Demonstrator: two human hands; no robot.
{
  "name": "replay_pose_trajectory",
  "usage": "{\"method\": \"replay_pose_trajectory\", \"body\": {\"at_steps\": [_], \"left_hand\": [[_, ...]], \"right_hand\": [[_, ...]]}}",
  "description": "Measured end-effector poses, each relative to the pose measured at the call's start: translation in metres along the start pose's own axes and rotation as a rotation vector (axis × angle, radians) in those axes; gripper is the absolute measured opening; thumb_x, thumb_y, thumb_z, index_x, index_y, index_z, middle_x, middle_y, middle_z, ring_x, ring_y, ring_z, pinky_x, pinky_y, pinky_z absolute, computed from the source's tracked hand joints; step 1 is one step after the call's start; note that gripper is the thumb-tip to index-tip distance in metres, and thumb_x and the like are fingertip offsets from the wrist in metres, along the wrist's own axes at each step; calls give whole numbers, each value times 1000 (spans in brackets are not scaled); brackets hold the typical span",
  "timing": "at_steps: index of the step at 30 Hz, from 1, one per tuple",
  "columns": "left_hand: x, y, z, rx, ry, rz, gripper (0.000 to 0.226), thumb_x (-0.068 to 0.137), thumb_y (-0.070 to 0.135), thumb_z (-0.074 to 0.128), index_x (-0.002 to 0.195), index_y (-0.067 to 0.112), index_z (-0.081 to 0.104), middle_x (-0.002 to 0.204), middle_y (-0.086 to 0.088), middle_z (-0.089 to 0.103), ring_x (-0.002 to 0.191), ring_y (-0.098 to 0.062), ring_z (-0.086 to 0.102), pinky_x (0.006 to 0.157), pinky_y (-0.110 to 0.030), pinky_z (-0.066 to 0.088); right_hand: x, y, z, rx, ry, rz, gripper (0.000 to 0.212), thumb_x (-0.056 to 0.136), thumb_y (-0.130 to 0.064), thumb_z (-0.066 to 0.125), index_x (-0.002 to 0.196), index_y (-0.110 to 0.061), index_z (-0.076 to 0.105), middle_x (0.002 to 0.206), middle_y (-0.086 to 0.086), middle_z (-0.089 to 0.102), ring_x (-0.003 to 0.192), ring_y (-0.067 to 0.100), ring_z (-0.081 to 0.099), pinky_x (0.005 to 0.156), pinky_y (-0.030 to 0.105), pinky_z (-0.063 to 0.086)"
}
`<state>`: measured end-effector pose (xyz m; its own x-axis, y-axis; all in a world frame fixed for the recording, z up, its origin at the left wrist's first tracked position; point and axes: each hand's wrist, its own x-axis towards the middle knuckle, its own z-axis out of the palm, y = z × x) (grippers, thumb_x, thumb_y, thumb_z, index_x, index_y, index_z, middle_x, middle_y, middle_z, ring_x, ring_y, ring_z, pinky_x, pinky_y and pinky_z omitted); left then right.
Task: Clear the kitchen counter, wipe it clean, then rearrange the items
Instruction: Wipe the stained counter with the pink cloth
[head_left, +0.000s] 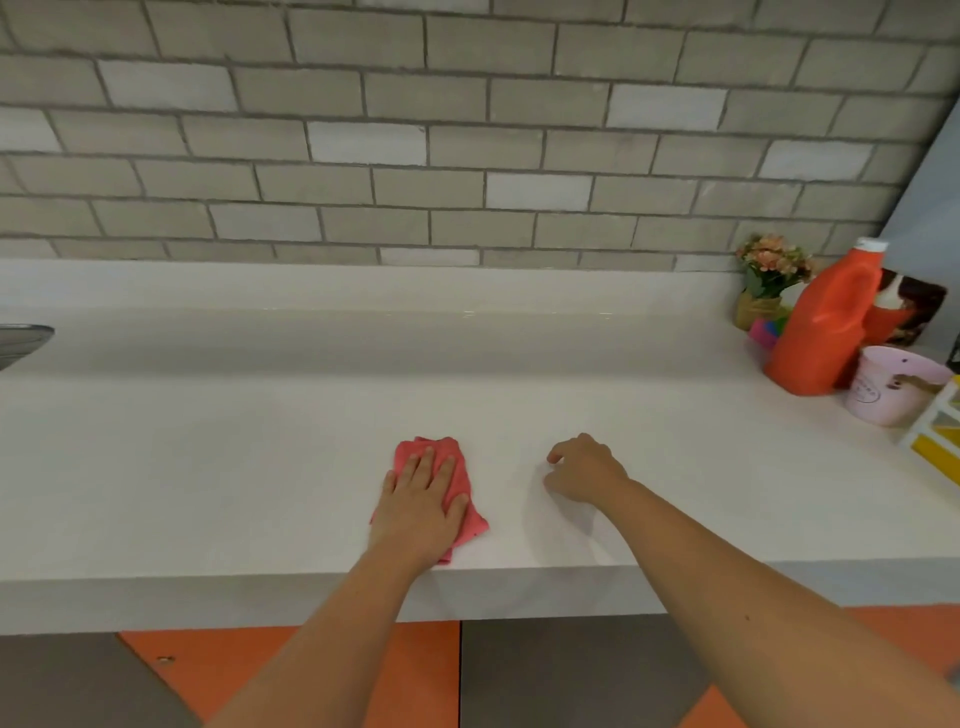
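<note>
Red cloth (475, 522) on the white counter (208, 457), near its front edge, pressed flat under left hand (423, 501) with straight fingers. Right hand (584, 470) just to the right, fingers curled, holding nothing. Probably soft, light, easy to bunch: best pressed at the middle.

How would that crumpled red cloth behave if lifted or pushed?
The crumpled red cloth is probably floppy and light: it lies in soft folds under the flat left hand. Pushed, it would likely glide over the smooth white counter.
</note>
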<state>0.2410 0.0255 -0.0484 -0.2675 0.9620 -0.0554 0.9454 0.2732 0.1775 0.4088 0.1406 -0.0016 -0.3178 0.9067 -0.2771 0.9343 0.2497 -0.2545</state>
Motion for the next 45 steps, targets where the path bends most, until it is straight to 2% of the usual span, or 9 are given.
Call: {"method": "replay_pose_trajectory", "body": {"at_steps": [6,10,14,20,24,27,29,33,45], "left_hand": [[0,6,-5,36,-38,5,58,99,43,16,150,20,-1,158,-3,-6,146,-21,-5,118,-43,-2],[4,6,-18,31,-70,12,60,96,43,28,149,19,13,158,-5,7,145,-25,9,117,-47,9],[5,11,-30,-13,19,12,44,93,36,38,132,16,44,142,-8,37,127,-26,38,107,-40,30],[16,42,-53,-267,44,181,26,90,18,42,96,10,65,103,-4,67,95,-21,60,80,-32,49],[26,73,-66,-342,10,260,24,90,20,44,95,11,66,101,-2,67,92,-21,60,69,-26,44],[33,93,-70,-389,2,293,24,90,21,44,93,12,66,97,-2,67,80,-19,56,63,-24,41],[35,107,-72,-408,-1,331,24,90,21,44,93,12,66,95,-1,67,76,-18,54,62,-24,40],[39,135,-73,-441,-15,416,23,91,21,45,93,11,66,86,2,61,74,-16,52,58,-23,38],[39,239,-51,-489,-109,590,21,90,21,48,93,12,67,89,1,64,77,-16,56,69,-29,47]], "right_hand": [[-19,-9,-6,75,11,-26,35,90,-19,50,125,-17,55,132,0,51,119,21,52,83,26,41],[-30,-22,-8,59,-43,-20,32,89,-20,51,119,-14,59,125,2,57,113,22,56,80,28,45],[-38,-32,-18,80,-111,-2,34,89,-21,50,120,-10,59,85,2,58,83,22,58,69,29,46],[-45,-26,-43,104,-61,65,33,92,-25,49,122,-13,56,116,6,61,80,21,62,80,33,52],[-52,-8,-58,132,-21,136,32,92,-25,48,121,-13,55,112,4,61,77,21,64,82,34,54],[-57,6,-65,152,0,204,30,92,-24,48,118,-13,57,82,-1,56,74,21,63,81,34,53],[-60,16,-68,170,16,246,29,91,-23,48,116,-11,58,76,-2,53,72,21,63,79,33,52],[-65,39,-74,193,51,313,29,91,-23,48,115,-10,60,86,2,59,71,21,63,78,32,52],[-93,140,-95,258,126,486,29,92,-22,48,116,-9,58,95,4,60,72,21,63,79,32,53]]}}
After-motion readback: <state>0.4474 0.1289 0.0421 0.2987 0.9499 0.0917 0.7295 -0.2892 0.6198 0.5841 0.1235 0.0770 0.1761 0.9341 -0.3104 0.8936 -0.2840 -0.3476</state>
